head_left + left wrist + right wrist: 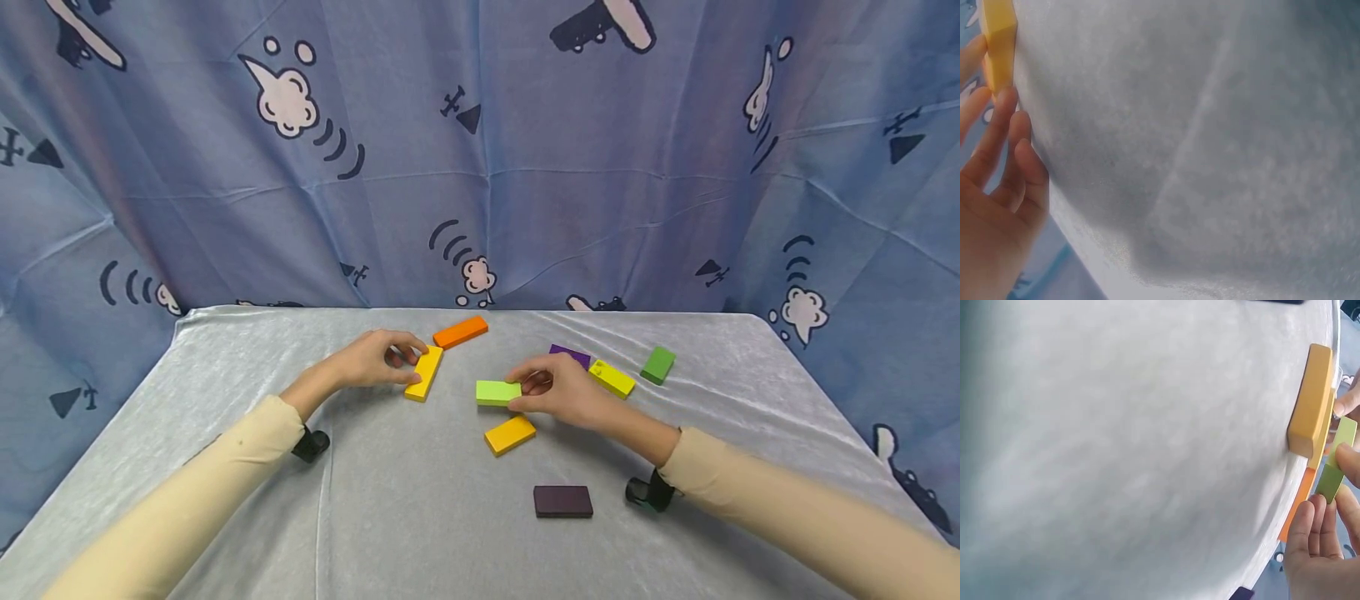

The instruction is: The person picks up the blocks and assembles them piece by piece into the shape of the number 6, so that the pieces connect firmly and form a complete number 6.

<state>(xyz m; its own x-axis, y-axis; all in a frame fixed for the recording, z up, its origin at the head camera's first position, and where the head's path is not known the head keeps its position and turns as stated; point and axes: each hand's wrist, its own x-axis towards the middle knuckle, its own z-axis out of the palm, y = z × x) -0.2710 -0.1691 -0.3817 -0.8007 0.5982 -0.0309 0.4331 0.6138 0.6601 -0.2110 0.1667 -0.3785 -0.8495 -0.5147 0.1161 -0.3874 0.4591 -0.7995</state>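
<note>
Pinching a yellow block point(424, 375) between thumb and fingers, the person's left hand point(377, 358) is closed only as far as the block's length allows. The right hand point(561, 388) likewise has a light green block point(497, 393) by one end, thumb and fingertips drawn together on it, the other end pointing towards the left hand. Whether either block clears the table point(420, 525) is hard to tell, though the light green one looks raised in the right wrist view.

Taking the light green block as the clock's centre, the yellow block sits between nine and ten o'clock, well short of touching it. An orange block point(461, 332) lies at eleven, just beside the yellow block's far end. A purple block point(572, 356), partly hidden, is at two, with a lime-yellow block point(612, 380) next to it near three and a dark green block point(658, 365) farther out, just short of three. An amber block point(510, 435) lies between five and six, and a dark brown block point(563, 502) at five, farther off.

Progress seems slight: two blocks are in hand, six lie loose, and none appears stacked or joined; placing and releasing the held pair is not yet done.
</note>
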